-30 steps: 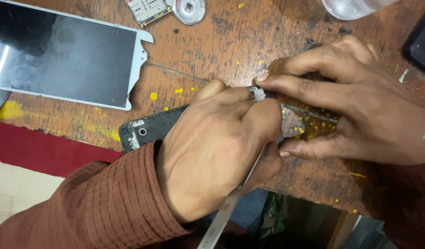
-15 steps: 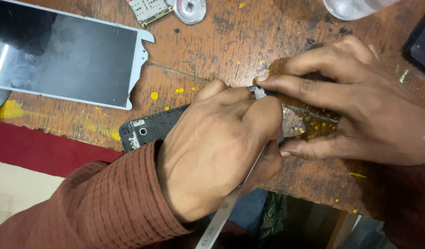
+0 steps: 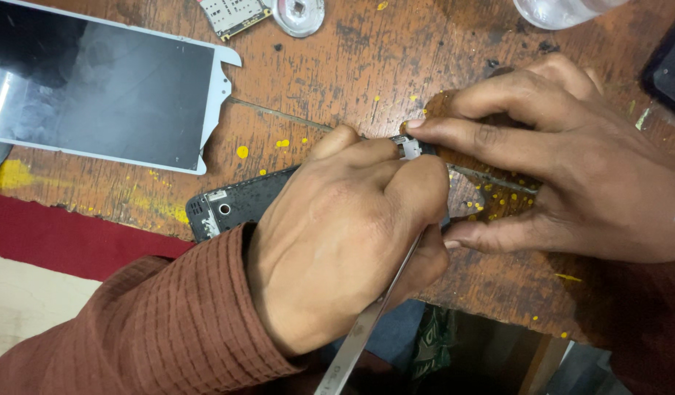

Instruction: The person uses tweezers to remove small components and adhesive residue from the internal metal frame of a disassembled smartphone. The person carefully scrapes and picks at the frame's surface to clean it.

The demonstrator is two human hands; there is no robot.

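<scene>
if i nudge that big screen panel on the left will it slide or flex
The screen panel lies flat on the rough wooden table, so it would probably slide rather than tip. It looks thin and loose from any frame, so likely light and slightly flexible. The glossy glass face suggests it is fragile and slippery.

A phone repair workbench, by the look of it: a scarred wooden table [image 3: 337, 88] flecked with yellow paint carries a detached white-framed phone screen [image 3: 103, 95], a small circuit board [image 3: 233, 16] (bare, out of its case) and an opened black phone body [image 3: 235, 205].
</scene>
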